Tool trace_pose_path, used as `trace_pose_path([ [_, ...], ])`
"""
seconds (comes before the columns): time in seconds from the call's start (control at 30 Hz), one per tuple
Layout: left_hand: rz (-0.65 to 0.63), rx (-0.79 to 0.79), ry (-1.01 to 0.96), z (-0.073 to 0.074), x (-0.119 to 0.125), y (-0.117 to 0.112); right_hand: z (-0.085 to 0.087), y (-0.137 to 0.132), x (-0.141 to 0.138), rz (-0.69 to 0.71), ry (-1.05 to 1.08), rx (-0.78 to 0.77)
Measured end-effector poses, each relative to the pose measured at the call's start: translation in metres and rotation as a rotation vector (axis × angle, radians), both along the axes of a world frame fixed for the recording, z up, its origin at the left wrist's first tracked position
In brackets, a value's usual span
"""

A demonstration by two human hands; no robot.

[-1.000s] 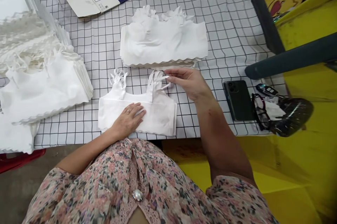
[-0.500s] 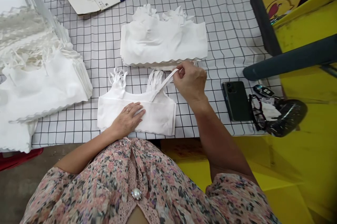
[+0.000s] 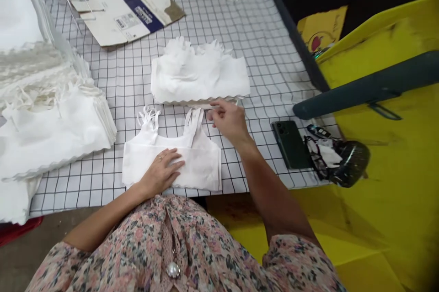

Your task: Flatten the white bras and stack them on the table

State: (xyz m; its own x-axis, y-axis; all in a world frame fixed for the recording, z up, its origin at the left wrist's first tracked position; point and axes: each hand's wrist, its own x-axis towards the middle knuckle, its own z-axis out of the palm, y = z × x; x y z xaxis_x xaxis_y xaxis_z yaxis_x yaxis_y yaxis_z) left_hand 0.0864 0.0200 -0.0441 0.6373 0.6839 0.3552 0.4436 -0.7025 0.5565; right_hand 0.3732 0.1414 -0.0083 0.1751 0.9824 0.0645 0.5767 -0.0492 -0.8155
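Observation:
A small stack of white bra tops with thin shoulder straps lies near the front edge of the table. My left hand rests flat on the middle of it, fingers stretched out, gripping nothing. To the right of the straps, my right hand hovers with its index finger extended and its fingers apart; the fingertips are slightly blurred. I see no strap between them. Just beyond that hand lies another white pile of bra tops with a scalloped lower edge.
Tall stacks of white garments fill the left side. A flattened cardboard box lies at the back. On the right are a dark phone, a car key, glasses and a black plastic-wrapped bundle, below a dark green pole.
My right hand has let go of the strap it was pulling to the right, and the strap now lies with the others. My left hand stays on the stack. The view has shifted.

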Motion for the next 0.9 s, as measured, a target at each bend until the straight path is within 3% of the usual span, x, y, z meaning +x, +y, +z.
trace_pose_path([
  [0.13,0.040,-0.103,-0.237,0.045,-0.014,0.045,0.022,0.017,0.036,-0.141,-0.199,0.337],
  [0.23,0.243,-0.119,-0.278,0.075,-0.018,0.108,0.021,0.052,0.071,-0.275,-0.327,0.298],
  [0.3,0.406,-0.235,-0.332,0.082,-0.017,0.151,0.013,0.071,0.084,-0.284,-0.341,0.187],
  [0.4,0.590,-0.367,-0.376,0.079,-0.011,0.198,0.000,0.081,0.087,-0.260,-0.342,0.169],
  [0.5,0.672,-0.410,-0.384,0.070,-0.004,0.222,-0.008,0.077,0.081,-0.278,-0.380,0.276],
  [0.67,0.770,-0.369,-0.340,0.064,0.005,0.238,-0.011,0.080,0.078,-0.262,-0.324,0.212],
  [0.9,0.784,-0.286,-0.290,0.059,0.010,0.250,-0.006,0.076,0.068,-0.256,-0.318,0.324],
])
